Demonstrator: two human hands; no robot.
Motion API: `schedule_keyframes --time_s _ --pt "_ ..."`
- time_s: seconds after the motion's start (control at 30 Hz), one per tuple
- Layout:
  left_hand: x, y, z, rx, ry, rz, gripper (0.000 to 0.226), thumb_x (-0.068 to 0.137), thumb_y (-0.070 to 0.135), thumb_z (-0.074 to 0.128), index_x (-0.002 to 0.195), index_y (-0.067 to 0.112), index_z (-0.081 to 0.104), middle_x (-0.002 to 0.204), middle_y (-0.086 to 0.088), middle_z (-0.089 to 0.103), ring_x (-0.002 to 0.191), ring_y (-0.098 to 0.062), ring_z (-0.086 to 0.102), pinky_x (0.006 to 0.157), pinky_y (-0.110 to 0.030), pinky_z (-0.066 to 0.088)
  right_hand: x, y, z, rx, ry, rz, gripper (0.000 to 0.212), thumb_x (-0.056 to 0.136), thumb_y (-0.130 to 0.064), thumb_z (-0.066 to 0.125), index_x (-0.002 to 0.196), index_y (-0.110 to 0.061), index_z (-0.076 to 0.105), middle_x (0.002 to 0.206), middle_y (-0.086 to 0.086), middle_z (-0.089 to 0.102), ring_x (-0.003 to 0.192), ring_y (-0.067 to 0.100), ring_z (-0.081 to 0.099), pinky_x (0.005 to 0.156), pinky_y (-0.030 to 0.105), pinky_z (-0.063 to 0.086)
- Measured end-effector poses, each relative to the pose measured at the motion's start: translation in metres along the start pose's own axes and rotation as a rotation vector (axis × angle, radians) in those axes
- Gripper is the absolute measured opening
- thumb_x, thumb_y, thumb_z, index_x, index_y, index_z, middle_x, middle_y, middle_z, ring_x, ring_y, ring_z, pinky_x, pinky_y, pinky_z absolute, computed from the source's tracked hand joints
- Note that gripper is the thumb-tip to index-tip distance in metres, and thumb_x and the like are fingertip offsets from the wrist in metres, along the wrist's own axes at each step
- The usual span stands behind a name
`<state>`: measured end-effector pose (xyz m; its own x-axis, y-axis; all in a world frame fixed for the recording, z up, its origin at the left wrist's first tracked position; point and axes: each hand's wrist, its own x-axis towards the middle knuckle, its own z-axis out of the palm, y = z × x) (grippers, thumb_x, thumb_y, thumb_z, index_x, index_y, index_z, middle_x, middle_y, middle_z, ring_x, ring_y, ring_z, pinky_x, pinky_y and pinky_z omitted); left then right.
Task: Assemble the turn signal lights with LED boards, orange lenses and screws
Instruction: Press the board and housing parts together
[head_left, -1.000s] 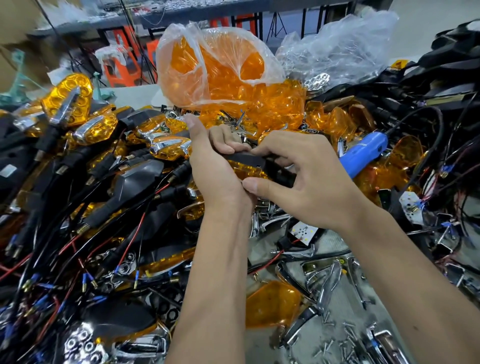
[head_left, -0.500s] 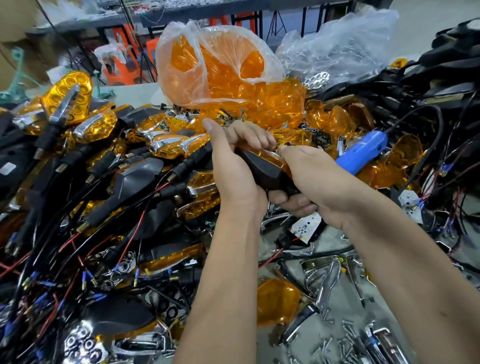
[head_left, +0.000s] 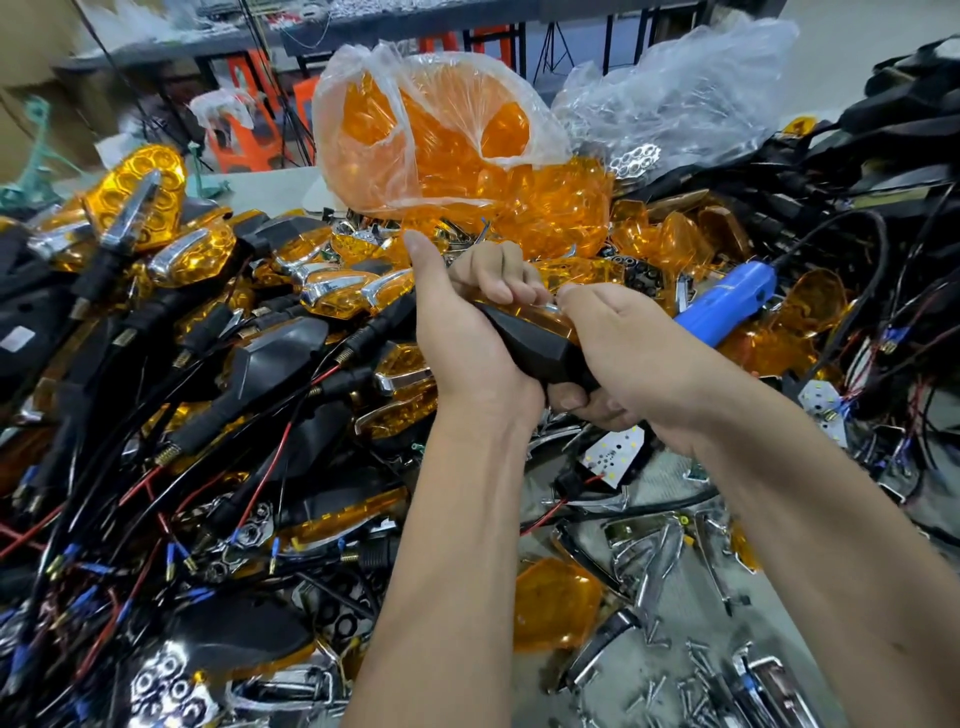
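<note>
1. Since a second ago, we have turned the lamp (head_left: 535, 345) over. Then its dark back lay flat between our hands and no orange showed. Now it sits tilted, with the orange lens (head_left: 545, 317) along its upper edge.

2. Our left hand (head_left: 467, 343) has shifted from a sideways pinch to a full wrap. Its fingers curl over the lens edge from the 12 o'clock side, and its thumb sticks straight up.

3. Our right hand (head_left: 623, 358) has moved from pinching the top to cupping the lamp. Its fingers curl under the black shell at 6 o'clock, and its thumb tip presses the lens edge near the left fingertips.

4. We judge that the lens is being seated into the shell. Whether it has clicked home, we cannot tell. Screws likely follow.

5. The lamp lies between both hands, touching each, held above the bench (head_left: 670, 483) at mid frame.

6. A blue driver (head_left: 727, 301) lies at 2 o'clock, just beyond the right hand.

7. Loose screws (head_left: 696, 670) lie on the bench at 5 o'clock. A white LED board (head_left: 615, 452) sits at 6 o'clock, just below the right hand.

8. A bag of lenses (head_left: 441, 135) stands at 12 o'clock, behind the hands.
</note>
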<state>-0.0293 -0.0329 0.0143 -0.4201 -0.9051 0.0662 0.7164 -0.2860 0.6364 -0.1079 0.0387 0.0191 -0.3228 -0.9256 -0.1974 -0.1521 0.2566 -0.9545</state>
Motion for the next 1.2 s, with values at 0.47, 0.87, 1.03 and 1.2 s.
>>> schedule_keyframes --time_s 0.47,0.87,1.03,1.2 --pt "0.006 0.005 -0.028 0.610 -0.127 -0.046 0.024 0.100 0.026 0.069 0.080 0.024 0.082 0.085 0.001 0.076 0.072 -0.016 0.073 0.065 -0.029 0.059 0.008 0.011 -0.029 -0.343 0.286 -0.250 0.047 0.095 -0.069 0.053 0.108 -0.025 0.054 0.085 0.000 0.066 0.075 0.019 0.064 0.068 0.042 0.052" --pt "0.005 -0.002 -0.025 0.434 -0.126 -0.104 0.018 0.103 0.012 0.061 0.107 0.008 0.078 0.088 -0.005 0.076 0.089 -0.020 0.071 0.075 -0.035 0.061 0.013 0.022 -0.030 -0.326 0.327 -0.455 0.034 0.090 -0.053 0.070 0.093 -0.022 0.056 0.073 -0.013 0.063 0.063 0.008 0.052 0.058 0.034 0.046" --pt "0.006 -0.006 -0.033 0.397 -0.176 -0.096 0.020 0.098 0.012 0.066 0.116 0.011 0.077 0.117 -0.015 0.076 0.098 -0.022 0.073 0.082 -0.031 0.060 0.011 0.029 -0.028 -0.487 0.515 -0.541 0.038 0.084 -0.056 0.076 0.102 -0.032 0.052 0.088 -0.014 0.065 0.080 0.011 0.063 0.071 0.046 0.056" --pt "0.009 0.004 -0.047 0.477 -0.256 0.015 0.028 0.082 0.017 0.077 0.110 0.015 0.081 0.108 -0.010 0.078 0.097 -0.020 0.073 0.083 -0.034 0.060 0.008 0.029 -0.029 -0.516 0.422 -0.576 0.036 0.091 -0.059 0.063 0.119 -0.038 0.056 0.108 -0.015 0.067 0.099 0.010 0.064 0.083 0.048 0.056"
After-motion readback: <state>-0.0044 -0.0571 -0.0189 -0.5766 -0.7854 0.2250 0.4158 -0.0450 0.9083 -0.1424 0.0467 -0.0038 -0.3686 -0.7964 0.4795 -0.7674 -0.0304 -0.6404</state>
